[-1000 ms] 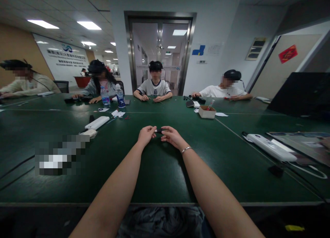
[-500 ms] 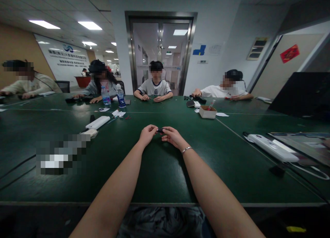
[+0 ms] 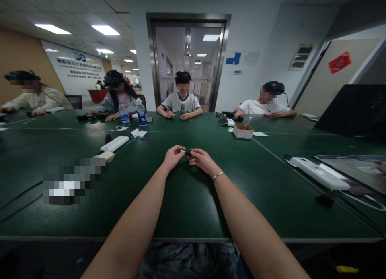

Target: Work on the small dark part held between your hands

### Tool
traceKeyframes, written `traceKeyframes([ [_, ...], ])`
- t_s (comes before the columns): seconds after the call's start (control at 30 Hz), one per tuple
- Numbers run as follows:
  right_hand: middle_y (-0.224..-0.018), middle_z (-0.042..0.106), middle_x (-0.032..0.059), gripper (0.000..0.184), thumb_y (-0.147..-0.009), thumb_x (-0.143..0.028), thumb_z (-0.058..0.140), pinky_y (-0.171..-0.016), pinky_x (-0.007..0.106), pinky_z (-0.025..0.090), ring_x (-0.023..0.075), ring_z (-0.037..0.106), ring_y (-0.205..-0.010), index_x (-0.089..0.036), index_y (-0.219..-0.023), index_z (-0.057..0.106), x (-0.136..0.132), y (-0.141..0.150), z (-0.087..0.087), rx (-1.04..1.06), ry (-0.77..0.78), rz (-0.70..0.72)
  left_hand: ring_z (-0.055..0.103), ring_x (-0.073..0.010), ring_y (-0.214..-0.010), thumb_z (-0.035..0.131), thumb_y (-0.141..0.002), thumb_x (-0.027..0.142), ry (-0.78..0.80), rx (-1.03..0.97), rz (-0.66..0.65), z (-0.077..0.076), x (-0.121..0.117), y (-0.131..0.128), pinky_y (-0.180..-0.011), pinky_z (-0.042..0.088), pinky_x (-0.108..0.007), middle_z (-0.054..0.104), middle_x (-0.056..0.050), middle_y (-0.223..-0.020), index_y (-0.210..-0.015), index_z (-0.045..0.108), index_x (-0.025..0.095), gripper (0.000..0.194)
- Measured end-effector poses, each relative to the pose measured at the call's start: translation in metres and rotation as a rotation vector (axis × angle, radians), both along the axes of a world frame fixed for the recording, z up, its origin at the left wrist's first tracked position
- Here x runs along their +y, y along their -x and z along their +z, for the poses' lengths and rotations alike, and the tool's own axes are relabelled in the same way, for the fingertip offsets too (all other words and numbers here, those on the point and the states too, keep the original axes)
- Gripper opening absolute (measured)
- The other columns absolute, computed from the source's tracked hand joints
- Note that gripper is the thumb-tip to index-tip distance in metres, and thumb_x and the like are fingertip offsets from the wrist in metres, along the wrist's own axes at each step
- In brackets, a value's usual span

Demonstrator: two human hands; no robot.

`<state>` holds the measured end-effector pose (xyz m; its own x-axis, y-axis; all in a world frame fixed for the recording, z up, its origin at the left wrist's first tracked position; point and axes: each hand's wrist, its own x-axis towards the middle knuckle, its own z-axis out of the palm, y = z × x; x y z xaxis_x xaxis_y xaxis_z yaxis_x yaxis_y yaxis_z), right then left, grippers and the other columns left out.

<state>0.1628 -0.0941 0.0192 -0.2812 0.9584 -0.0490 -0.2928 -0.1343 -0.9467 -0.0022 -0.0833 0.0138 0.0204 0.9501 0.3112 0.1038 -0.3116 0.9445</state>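
My left hand (image 3: 173, 158) and my right hand (image 3: 202, 160) meet over the middle of the green table. Between their fingertips is a small black object (image 3: 188, 153) with a pale, silvery end; it is too small to name. My left thumb and fingers pinch the silvery end, on the left. My right thumb and index finger close on the black part, while the other right fingers curl below it. A silver bracelet (image 3: 218, 175) circles my right wrist.
A white power strip (image 3: 114, 143) with cables lies to the left, a white device (image 3: 319, 174) with a cable to the right. Farther off stand a small cardboard box (image 3: 243, 132) and two bottles (image 3: 141, 114). Several people wearing headgear sit across the green table (image 3: 193, 206).
More of the silvery end now shows beside my left fingertips. My hands have hardly moved. At the far right, a co-worker's hand has shifted onto a black item.
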Motion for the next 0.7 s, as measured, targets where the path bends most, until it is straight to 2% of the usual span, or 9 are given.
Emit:
traceKeyframes([
  [0.17, -0.070, 0.066, 0.0045, 0.015, -0.084, -0.014, 0.059, -0.053, 0.023, 0.055, 0.0109, 0.063, -0.051, -0.015, -0.098, 0.052, -0.0005, -0.0001, 0.0003, -0.004, 0.004, 0.007, 0.060, -0.0149, -0.073, 0.067, -0.066, 0.028, -0.007, -0.016, -0.007, -0.0014, 0.0018, 0.0006, -0.069, 0.046, -0.028, 0.067, -0.005, -0.081, -0.081, 0.067, 0.016, 0.019],
  [0.37, -0.069, 0.066, 0.0038, 0.014, -0.086, -0.014, 0.057, -0.053, 0.023, 0.055, 0.0111, 0.063, -0.051, -0.015, -0.099, 0.052, 0.0010, -0.0004, -0.0012, 0.001, -0.003, 0.006, 0.061, -0.0153, -0.074, 0.070, -0.062, 0.026, -0.016, -0.033, 0.005, -0.0004, 0.0007, 0.0012, -0.076, 0.046, -0.030, 0.066, -0.004, -0.078, -0.078, 0.066, 0.016, 0.019],
  [0.6, -0.070, 0.067, 0.0044, 0.015, -0.084, -0.014, 0.060, -0.053, 0.023, 0.055, 0.0111, 0.063, -0.050, -0.014, -0.097, 0.052, 0.0021, -0.0006, -0.0031, 0.011, 0.002, -0.009, 0.062, -0.0155, -0.076, 0.071, -0.059, 0.022, 0.010, -0.083, -0.061, -0.0021, 0.0015, 0.0017, -0.082, 0.047, -0.034, 0.066, -0.003, -0.079, -0.078, 0.063, 0.014, 0.022],
  [0.7, -0.069, 0.066, 0.0044, 0.013, -0.086, -0.012, 0.057, -0.053, 0.024, 0.055, 0.0114, 0.063, -0.051, -0.014, -0.098, 0.052, 0.0019, 0.0000, -0.0029, 0.007, 0.003, -0.013, 0.062, -0.0156, -0.079, 0.071, -0.060, 0.022, -0.012, -0.086, -0.048, -0.0033, 0.0023, 0.0016, -0.085, 0.047, -0.035, 0.066, -0.004, -0.082, -0.080, 0.063, 0.014, 0.023],
])
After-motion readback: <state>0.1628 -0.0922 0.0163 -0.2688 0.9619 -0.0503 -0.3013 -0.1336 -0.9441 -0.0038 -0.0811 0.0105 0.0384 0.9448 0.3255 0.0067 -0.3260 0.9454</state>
